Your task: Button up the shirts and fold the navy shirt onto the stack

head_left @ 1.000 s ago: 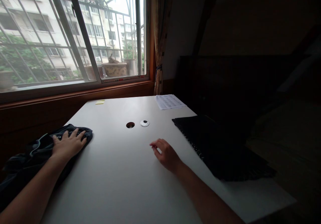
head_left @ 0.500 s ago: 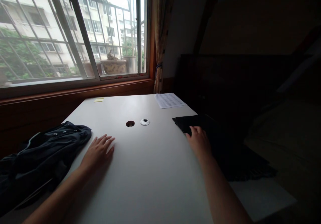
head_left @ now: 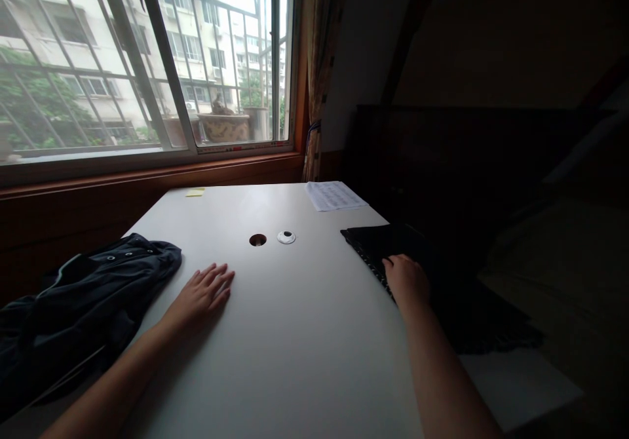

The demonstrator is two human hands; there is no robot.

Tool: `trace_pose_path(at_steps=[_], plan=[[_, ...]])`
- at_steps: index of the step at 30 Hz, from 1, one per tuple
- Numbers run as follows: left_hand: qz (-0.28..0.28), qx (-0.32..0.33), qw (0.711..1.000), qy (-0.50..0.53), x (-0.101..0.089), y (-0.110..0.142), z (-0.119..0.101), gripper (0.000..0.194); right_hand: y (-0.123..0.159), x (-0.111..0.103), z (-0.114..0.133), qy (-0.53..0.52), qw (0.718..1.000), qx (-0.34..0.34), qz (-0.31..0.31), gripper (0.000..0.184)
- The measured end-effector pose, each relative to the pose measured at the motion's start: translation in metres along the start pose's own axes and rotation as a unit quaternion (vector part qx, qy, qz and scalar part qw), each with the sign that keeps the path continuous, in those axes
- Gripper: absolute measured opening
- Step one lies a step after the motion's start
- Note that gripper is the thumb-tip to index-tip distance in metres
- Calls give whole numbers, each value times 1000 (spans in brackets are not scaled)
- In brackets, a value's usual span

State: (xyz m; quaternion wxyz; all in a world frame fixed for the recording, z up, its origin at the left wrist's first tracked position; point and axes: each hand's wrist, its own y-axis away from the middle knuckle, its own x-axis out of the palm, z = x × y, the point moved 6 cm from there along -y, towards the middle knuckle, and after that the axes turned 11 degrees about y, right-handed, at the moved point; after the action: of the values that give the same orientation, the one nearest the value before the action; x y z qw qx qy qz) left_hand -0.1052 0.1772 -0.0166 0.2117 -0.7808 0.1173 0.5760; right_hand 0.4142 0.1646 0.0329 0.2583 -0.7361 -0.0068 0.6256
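My left hand [head_left: 211, 286] lies palm down on the white table [head_left: 295, 347], its fingers stretched out and slightly apart, holding nothing. To its left is a crumpled dark navy garment [head_left: 105, 291] with metal eyelets and a pale cord or piping. At the table's right side my right hand [head_left: 407, 282] rests on a black cloth [head_left: 466, 308] with a frayed, light-flecked edge. The fingers of this hand are curled in against the cloth, and their tips are partly hidden.
A round hole [head_left: 258, 240] pierces the tabletop, with a white cap [head_left: 286, 237] beside it. Printed sheets [head_left: 335, 196] lie at the far right corner and a yellow note [head_left: 195, 192] at the far left. Beyond the table is a barred window [head_left: 147, 65].
My right hand has moved right over the black cloth and its fingers have curled in; more of the frayed edge shows. My left hand has slid slightly to the right.
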Motion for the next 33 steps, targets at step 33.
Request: trace_pose_path(at_steps=[33], plan=[[13,175,974,146,-1,3,-59,77,143,-60,197,-638,548,-237,486,40]])
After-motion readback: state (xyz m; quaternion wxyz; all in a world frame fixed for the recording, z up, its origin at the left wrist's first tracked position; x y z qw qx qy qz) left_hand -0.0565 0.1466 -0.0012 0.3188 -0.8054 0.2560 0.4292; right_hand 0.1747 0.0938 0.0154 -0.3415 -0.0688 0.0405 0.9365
